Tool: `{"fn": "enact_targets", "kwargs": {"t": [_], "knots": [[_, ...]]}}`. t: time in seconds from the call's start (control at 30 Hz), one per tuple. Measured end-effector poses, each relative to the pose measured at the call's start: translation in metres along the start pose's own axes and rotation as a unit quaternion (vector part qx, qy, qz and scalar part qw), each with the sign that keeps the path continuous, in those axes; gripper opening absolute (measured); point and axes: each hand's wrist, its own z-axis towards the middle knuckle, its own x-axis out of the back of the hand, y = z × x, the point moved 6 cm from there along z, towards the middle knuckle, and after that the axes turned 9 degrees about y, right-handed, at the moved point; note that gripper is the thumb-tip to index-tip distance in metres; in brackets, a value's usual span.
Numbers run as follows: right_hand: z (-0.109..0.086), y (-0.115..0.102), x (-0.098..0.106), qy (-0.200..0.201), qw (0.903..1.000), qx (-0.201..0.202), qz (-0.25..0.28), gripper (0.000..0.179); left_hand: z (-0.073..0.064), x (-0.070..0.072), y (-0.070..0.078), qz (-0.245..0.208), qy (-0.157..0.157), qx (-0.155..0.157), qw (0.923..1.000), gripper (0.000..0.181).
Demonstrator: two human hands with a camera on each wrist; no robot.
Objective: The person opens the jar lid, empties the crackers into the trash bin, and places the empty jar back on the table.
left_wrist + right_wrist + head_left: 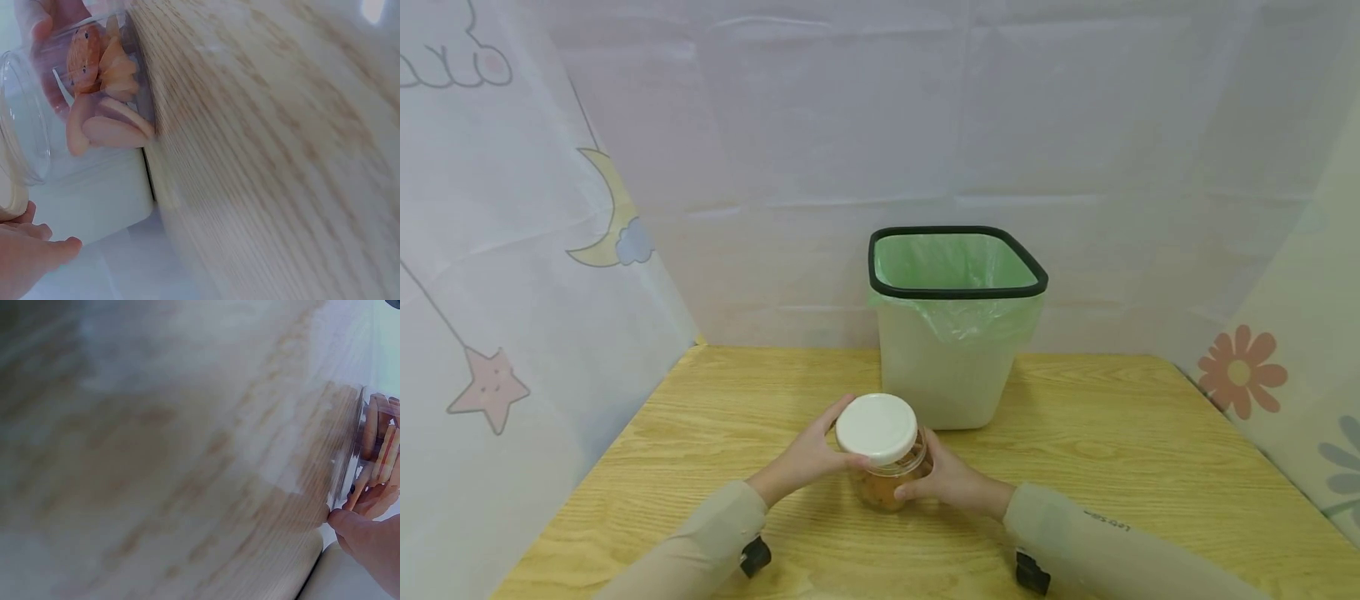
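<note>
A clear jar (874, 495) stands on the wooden table, close in front of the bin. Its white lid (876, 427) lies over the mouth, shifted left so part of the clear rim shows at the right. My left hand (812, 454) grips the lid's edge, thumb at the near side and fingers at the far side. The right hand (951, 482) holds the jar's body from the right, its thumb across the front. Through the wall in the left wrist view, several biscuit-like pieces (115, 130) of differing shapes show. One striped piece (386, 453) appears in the right wrist view.
Behind the jar stands a white bin (947, 375) with a black rim (958, 293) and a green liner (925, 258). The wooden table (1105, 442) spreads to both sides. Printed cloth walls (790, 167) enclose its back and sides.
</note>
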Motion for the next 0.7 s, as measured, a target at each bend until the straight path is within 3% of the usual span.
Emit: {"fn": "enact_targets", "kwargs": {"t": [0.4, 0.7], "knots": [[0.002, 0.000, -0.002, -0.014, 0.9998, 0.012, 0.007, 0.103, -0.005, 0.013, -0.002, -0.001, 0.016, 0.021, 0.9997, 0.110], [0.003, 0.001, 0.000, 0.007, 0.9998, 0.017, -0.008, 0.102, -0.008, 0.020, -0.003, 0.008, 0.027, 0.024, 0.9993, 0.109]]}}
